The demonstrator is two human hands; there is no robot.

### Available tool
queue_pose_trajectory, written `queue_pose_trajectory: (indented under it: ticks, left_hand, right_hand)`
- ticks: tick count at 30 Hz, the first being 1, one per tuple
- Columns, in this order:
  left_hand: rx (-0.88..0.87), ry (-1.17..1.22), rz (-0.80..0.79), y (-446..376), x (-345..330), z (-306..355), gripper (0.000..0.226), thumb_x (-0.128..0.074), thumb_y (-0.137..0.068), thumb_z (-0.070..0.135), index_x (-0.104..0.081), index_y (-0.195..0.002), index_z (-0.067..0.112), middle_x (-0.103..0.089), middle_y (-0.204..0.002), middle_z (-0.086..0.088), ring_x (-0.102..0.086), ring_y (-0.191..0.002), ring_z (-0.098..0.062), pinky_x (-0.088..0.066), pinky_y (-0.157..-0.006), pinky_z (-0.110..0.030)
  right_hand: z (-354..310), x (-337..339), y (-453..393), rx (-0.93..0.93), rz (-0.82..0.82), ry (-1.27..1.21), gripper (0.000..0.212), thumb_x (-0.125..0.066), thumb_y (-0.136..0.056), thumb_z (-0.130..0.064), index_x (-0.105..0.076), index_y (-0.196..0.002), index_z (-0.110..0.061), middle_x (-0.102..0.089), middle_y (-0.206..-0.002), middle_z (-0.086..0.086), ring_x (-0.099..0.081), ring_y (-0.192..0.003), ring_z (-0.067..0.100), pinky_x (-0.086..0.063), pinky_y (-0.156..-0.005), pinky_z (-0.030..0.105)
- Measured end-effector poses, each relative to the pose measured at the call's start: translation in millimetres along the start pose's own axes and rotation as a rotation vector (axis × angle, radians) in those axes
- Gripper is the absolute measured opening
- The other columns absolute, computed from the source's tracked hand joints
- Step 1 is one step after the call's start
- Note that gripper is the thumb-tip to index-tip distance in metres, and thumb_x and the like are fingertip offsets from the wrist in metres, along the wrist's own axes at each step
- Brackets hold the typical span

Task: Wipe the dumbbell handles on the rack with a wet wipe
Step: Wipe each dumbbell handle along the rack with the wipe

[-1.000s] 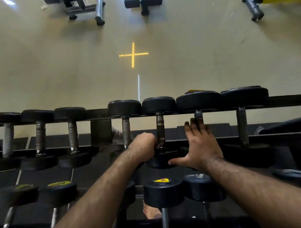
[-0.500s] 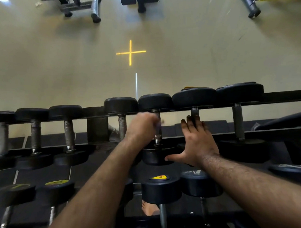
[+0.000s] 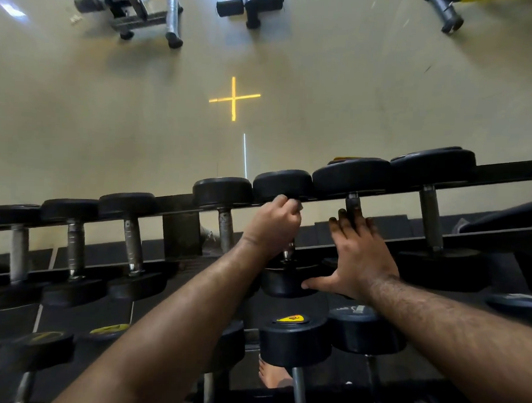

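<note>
My left hand (image 3: 273, 224) has its grip clamped around the metal handle (image 3: 288, 250) of a black dumbbell (image 3: 285, 184) on the top tier of the rack (image 3: 182, 228), with a pale scrap of wet wipe (image 3: 297, 206) showing at my fingertips just under the far head. A second ago this hand sat low on the handle, near the closer head; it has since slid up to the far end. My right hand (image 3: 359, 259) lies flat with straight fingers spread across the neighbouring dumbbell (image 3: 351, 175) to the right, thumb stretched out against the near head of the one I am wiping, and it has barely shifted. On the lower tier a dumbbell head (image 3: 294, 341) carries a yellow label (image 3: 291, 319) with a dark number I cannot read, and more yellow labels show to the left, also unreadable. The top row runs on both ways, the heads touching or nearly so, with a wider gap at the rack's upright. Beyond the rack the pale floor (image 3: 110, 120) opens out, marked with a yellow cross (image 3: 234, 98), with benches (image 3: 138, 10) far off. My bare foot (image 3: 272, 375) shows below the rack.
</note>
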State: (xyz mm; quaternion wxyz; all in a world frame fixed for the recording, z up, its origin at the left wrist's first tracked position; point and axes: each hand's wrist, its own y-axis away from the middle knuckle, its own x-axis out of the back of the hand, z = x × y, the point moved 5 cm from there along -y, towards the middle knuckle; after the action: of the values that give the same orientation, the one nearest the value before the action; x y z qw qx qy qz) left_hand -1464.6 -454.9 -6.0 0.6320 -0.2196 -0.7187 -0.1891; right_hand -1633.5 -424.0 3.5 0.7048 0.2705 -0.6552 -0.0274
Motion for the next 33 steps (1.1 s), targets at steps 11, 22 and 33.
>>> queue_pose_trajectory:
  ticks: [11, 22, 33]
  left_hand:
    - [-0.291, -0.147, 0.027, -5.8, -9.4, 1.0, 0.020, -0.058, -0.085, 0.008, -0.077, -0.085, 0.011, -0.070, -0.097, -0.009, -0.061, -0.084, -0.025, -0.055, -0.069, -0.036]
    - [0.546, 0.654, -0.272, 58.4, -19.5, -10.2, 0.018, -0.064, -0.095, 0.014, -0.080, -0.104, 0.017, -0.076, -0.096, -0.005, -0.071, -0.091, -0.026, -0.053, -0.078, -0.029]
    - [0.244, 0.638, -0.240, 39.9, -14.2, 14.3, 0.035, -0.066, -0.087, 0.007, -0.082, -0.111, 0.026, -0.073, -0.112, 0.003, -0.067, -0.104, -0.019, -0.052, -0.093, -0.029]
  right_hand:
    - [-1.0, 1.3, 2.8, 0.013, 0.020, 0.030, 0.155, -0.030, -0.049, -0.117, -0.033, -0.165, -0.014, -0.022, -0.176, 0.011, -0.004, -0.165, 0.036, -0.007, -0.134, 0.055]
    - [1.0, 1.1, 3.0, 0.013, 0.013, 0.027, 0.150, -0.036, -0.054, -0.115, -0.031, -0.166, -0.015, -0.020, -0.177, 0.010, -0.003, -0.165, 0.037, -0.009, -0.133, 0.058]
    - [3.0, -0.7, 2.5, 0.060, 0.039, 0.013, 0.150, -0.041, -0.055, -0.113, -0.028, -0.167, -0.014, -0.022, -0.177, 0.010, -0.002, -0.165, 0.039, -0.009, -0.132, 0.062]
